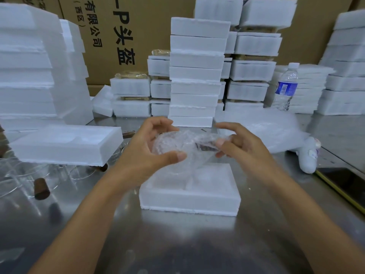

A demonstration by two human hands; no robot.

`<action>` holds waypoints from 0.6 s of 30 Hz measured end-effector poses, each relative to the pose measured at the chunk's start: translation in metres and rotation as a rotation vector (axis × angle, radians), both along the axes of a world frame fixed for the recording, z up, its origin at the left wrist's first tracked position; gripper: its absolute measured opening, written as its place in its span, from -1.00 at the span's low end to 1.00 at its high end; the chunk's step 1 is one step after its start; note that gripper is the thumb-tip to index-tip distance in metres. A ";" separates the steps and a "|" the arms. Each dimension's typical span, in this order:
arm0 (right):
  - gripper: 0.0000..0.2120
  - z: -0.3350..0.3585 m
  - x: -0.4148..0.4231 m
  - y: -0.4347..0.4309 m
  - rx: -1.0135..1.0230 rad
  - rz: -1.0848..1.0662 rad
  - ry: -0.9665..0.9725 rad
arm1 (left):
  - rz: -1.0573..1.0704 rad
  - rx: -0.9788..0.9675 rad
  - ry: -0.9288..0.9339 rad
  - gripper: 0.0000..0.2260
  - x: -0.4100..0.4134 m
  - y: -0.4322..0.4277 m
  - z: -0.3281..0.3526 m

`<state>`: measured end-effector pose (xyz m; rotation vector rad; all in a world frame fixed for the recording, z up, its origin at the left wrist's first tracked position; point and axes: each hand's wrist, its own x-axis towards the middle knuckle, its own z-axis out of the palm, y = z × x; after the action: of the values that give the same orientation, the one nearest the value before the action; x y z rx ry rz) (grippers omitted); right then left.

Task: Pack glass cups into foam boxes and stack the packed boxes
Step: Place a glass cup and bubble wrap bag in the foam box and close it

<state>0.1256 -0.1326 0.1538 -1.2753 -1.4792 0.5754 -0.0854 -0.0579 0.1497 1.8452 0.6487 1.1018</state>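
Note:
A glass cup wrapped in clear bubble wrap (177, 145) is held in the air between both hands, above an open white foam box (189, 194) on the steel table. My left hand (146, 151) grips the wrapped cup's left end, thumb underneath. At the cup's right end, where a dark lid shows through the wrap, my right hand (239, 145) pinches it. A second foam box half (65, 145) lies to the left, resting on bare glass cups (29, 175) with brown cork stoppers (41, 188).
Stacks of closed foam boxes (195, 76) line the back of the table, with taller stacks at the far left (29, 66) and far right (345, 66). A water bottle (286, 88) stands at the right. Bubble wrap sheets (266, 131) and a white roll (308, 155) lie beside it.

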 end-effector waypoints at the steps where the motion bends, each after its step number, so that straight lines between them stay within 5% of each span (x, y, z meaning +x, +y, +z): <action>1: -0.70 -0.001 -0.001 0.001 -0.014 0.023 0.001 | -0.027 -0.028 -0.004 -0.37 -0.001 0.002 0.000; 5: -0.96 -0.008 0.004 0.006 -0.035 0.089 0.054 | -0.127 -0.099 0.071 -0.39 -0.002 0.005 -0.004; 13: -0.84 -0.021 0.005 0.010 -0.175 0.133 -0.103 | -0.239 -0.088 0.378 -0.42 -0.008 0.007 -0.005; 18: -0.87 -0.028 -0.002 0.013 -0.119 0.014 -0.193 | -0.214 -0.153 0.349 -0.46 -0.008 0.005 -0.005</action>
<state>0.1232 -0.1201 0.1254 -1.4475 -1.6336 0.5691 -0.0932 -0.0527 0.1445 1.9372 0.6932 0.5797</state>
